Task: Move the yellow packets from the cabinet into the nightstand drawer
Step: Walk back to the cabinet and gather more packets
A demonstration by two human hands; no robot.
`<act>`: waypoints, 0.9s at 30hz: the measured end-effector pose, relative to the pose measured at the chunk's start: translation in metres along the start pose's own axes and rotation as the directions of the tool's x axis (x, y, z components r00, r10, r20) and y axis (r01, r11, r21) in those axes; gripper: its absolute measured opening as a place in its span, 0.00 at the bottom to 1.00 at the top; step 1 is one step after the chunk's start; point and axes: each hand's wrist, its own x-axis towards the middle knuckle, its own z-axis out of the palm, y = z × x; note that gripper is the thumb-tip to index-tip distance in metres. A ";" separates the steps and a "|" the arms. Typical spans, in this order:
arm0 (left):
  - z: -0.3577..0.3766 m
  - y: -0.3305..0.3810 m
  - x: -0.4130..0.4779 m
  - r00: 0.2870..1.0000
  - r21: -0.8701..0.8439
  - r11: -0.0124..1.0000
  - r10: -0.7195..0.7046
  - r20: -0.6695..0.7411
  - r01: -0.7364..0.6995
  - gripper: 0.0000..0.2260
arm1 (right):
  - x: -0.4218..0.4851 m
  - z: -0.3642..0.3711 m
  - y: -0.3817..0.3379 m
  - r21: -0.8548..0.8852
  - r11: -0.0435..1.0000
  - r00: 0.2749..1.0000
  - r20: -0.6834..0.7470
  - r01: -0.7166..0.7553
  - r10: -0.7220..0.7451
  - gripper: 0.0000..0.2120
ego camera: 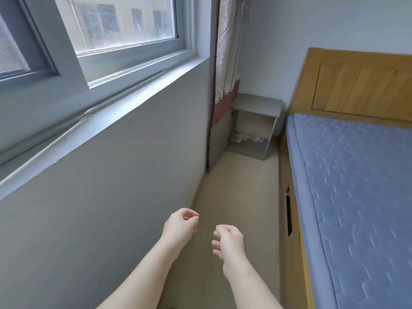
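1. The left hand [180,226] is held out in front, low in the view. Its fingers are softly bent, and the thumb nearly meets one fingertip. It holds nothing.
2. The right hand [229,241] is just beside it, a bit lower. Its fingers are loosely bent too, and it holds nothing.
3. Both hands are in the air over a pale floor [234,192]. They touch nothing.
4. On the left is a grey wall [111,175] with a window [124,25] high up.
5. On the right is a bed [356,197] with a blue mattress and a wooden headboard [356,83].
6. The floor is a thin strip between the wall and the bed.
7. At the far end of the strip stands a small grey cabinet [256,105], just beside the head of the bed.
8. Its door [219,139] is swung open on the left side.
9. The yellow packets [245,137] lie on the bottom shelf inside the cabinet, well apart from the hands. They are too small and blurry to count.
10. A patterned curtain [227,52] hangs above the cabinet's left side.
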 end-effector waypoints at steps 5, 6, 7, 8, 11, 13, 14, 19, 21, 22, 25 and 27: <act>0.008 0.050 0.119 0.994 0.042 0.999 0.025 0.108 -0.030 0.06 | 0.087 0.040 -0.068 0.058 0.998 0.997 -0.073 -0.001 0.005 0.05; 0.011 0.062 0.143 0.992 0.057 0.997 0.038 0.123 -0.045 0.06 | 0.105 0.046 -0.082 0.075 0.997 0.996 -0.084 0.006 0.001 0.06; 0.014 0.072 0.164 0.990 0.077 0.996 0.040 0.135 -0.051 0.06 | 0.121 0.049 -0.094 0.090 0.996 0.995 -0.096 0.002 0.007 0.06; 0.021 0.083 0.187 0.987 0.096 0.994 0.041 0.152 -0.056 0.06 | 0.139 0.051 -0.106 0.108 0.994 0.994 -0.111 -0.003 0.015 0.06; 0.048 0.112 0.247 0.975 0.137 0.988 0.036 0.218 -0.067 0.06 | 0.187 0.044 -0.134 0.157 0.987 0.983 -0.179 -0.020 0.048 0.06; 0.075 0.130 0.288 0.966 0.152 0.986 0.024 0.256 -0.065 0.06 | 0.226 0.033 -0.151 0.198 0.980 0.972 -0.222 -0.030 0.074 0.07; 0.089 0.140 0.308 0.963 0.151 0.986 0.022 0.270 -0.065 0.06 | 0.246 0.028 -0.163 0.213 0.977 0.968 -0.235 -0.032 0.083 0.07; 0.167 0.198 0.408 0.962 0.108 0.993 0.026 0.273 -0.057 0.07 | 0.354 -0.006 -0.242 0.203 0.979 0.966 -0.254 0.007 0.046 0.08; 0.194 0.224 0.441 0.963 0.110 0.992 0.027 0.269 -0.058 0.07 | 0.395 -0.019 -0.280 0.177 0.984 0.968 -0.248 0.016 0.029 0.08; 0.205 0.236 0.458 0.963 0.114 0.992 0.025 0.267 -0.057 0.07 | 0.414 -0.024 -0.298 0.168 0.985 0.969 -0.245 0.025 0.018 0.08; 0.231 0.267 0.510 0.969 0.093 0.995 0.005 0.249 -0.029 0.07 | 0.469 -0.031 -0.343 0.149 0.989 0.973 -0.228 0.018 0.017 0.08; 0.246 0.281 0.548 0.973 0.078 0.997 -0.016 0.230 -0.002 0.07 | 0.506 -0.030 -0.367 0.129 0.992 0.979 -0.204 0.003 0.024 0.08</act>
